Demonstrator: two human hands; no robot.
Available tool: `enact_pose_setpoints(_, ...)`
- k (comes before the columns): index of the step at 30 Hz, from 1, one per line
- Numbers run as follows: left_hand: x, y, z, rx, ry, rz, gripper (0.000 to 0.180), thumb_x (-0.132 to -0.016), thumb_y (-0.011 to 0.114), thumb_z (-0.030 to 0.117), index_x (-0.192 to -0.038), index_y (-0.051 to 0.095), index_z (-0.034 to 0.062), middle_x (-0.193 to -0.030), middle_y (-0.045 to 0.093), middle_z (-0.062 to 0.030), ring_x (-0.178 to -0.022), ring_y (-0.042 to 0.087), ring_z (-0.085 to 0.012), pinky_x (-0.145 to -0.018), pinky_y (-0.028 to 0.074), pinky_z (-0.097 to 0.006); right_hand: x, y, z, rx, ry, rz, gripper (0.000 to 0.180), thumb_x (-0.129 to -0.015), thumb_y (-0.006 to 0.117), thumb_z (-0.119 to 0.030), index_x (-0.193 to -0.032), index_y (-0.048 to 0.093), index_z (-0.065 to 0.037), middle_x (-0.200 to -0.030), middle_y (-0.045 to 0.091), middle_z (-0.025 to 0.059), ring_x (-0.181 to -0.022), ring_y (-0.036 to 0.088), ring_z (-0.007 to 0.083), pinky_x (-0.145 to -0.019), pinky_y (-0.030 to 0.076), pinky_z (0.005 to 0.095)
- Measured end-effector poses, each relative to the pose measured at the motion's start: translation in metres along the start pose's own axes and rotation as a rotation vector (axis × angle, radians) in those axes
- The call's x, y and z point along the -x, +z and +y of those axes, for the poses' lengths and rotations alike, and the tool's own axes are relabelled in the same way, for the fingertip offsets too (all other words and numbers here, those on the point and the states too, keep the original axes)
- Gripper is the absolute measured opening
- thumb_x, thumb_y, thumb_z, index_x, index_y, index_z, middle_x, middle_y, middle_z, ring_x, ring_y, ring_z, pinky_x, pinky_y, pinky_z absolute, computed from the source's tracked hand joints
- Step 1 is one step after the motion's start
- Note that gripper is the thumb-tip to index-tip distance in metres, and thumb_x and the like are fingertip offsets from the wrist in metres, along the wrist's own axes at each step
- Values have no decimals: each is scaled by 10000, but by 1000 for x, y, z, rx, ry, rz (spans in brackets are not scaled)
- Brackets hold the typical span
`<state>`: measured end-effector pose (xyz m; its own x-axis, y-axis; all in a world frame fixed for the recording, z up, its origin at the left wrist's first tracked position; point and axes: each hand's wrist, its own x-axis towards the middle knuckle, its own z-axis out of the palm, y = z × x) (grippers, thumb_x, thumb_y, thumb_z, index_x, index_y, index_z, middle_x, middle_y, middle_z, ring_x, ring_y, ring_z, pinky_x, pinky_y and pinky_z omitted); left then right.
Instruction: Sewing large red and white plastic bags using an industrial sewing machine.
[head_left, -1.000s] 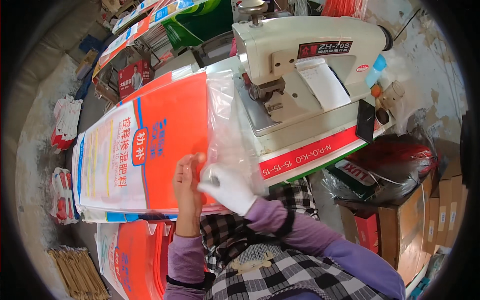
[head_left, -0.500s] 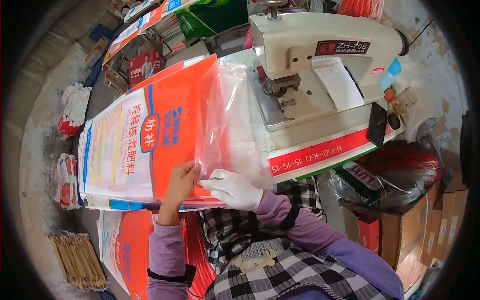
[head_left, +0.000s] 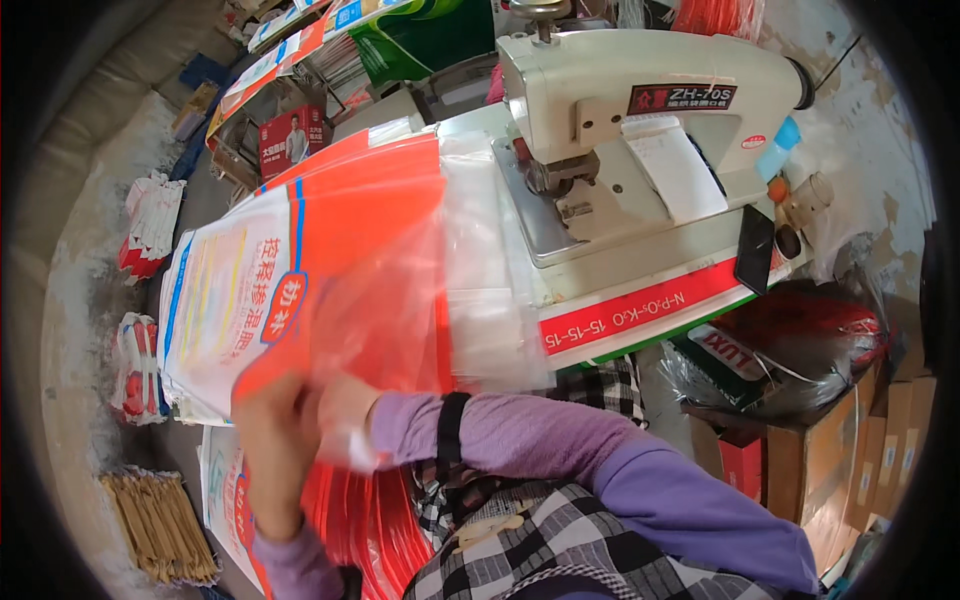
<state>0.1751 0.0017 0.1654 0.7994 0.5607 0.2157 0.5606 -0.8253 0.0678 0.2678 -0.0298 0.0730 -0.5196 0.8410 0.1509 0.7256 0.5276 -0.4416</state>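
Observation:
A stack of orange-and-white woven bags (head_left: 370, 185) lies across the worktable in front of me. The top bag's clear plastic liner (head_left: 490, 300) spreads out at its right end, and some of the film lies slanted over the orange print. My bare left hand (head_left: 275, 430), blurred, is curled at the near edge of the top bag and appears to grip it. Close beside it, my white-gloved right hand (head_left: 348, 425) is also at that edge, with my forearm crossing in front of me. Motion smears its fingers.
A cream sewing machine (head_left: 640, 110) stands at the right of the table, with a paper pad (head_left: 675, 170) and a phone (head_left: 754, 250) on it. More orange bags (head_left: 365, 520) hang below. Cardboard boxes (head_left: 820, 480) stand at lower right; bundled bags (head_left: 160, 525) lie at left.
Both hands have moved left and toward me along the near edge of the bags. The top bag and its film have shifted and bent with them; my right forearm now reaches farther across.

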Motion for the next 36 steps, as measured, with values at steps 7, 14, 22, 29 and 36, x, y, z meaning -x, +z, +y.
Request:
enact_pose_setpoints(7,147,-29,-39,-83,-146,-28,59,-732,673,-15,-737,633,28,-633,602,-131,-558,598,-293,-494,417,-359,81,22,144,-547,586,1032,146,-860,626,-195,-927,654,-69,-785,652,89,-775,632,276,-710,499,383)
enact_pose_setpoints(14,147,-9,-45,151,-332,242,75,-755,654,-72,-803,630,-19,-624,583,-134,-522,556,-261,-498,391,-333,107,-8,91,-191,829,1730,346,-696,793,-77,-1012,654,-48,-1261,547,86,-1113,548,280,-872,488,350)
enact_pose_setpoints(22,153,-6,-69,175,-431,222,194,-770,674,-75,-712,508,8,-571,462,-75,-495,436,-198,-477,333,-303,119,4,139,-371,610,878,190,-832,639,-194,-980,667,-78,-901,667,90,-859,652,231,-734,500,363)
enact_pose_setpoints(29,182,10,-78,236,-306,32,197,-775,642,-38,-955,710,2,-694,599,-105,-611,553,-224,-558,425,-298,99,-42,149,442,273,993,199,-771,616,-166,-931,676,-64,-945,682,75,-929,655,240,-798,517,363)
enact_pose_setpoints(36,-12,-78,-324,916,-627,869,302,-966,524,328,-1090,602,64,-892,615,-69,-734,628,-170,-581,524,-333,23,-7,-43,-27,-112,836,248,-780,572,-187,-981,627,-52,-690,573,43,-574,586,233,-614,524,359)
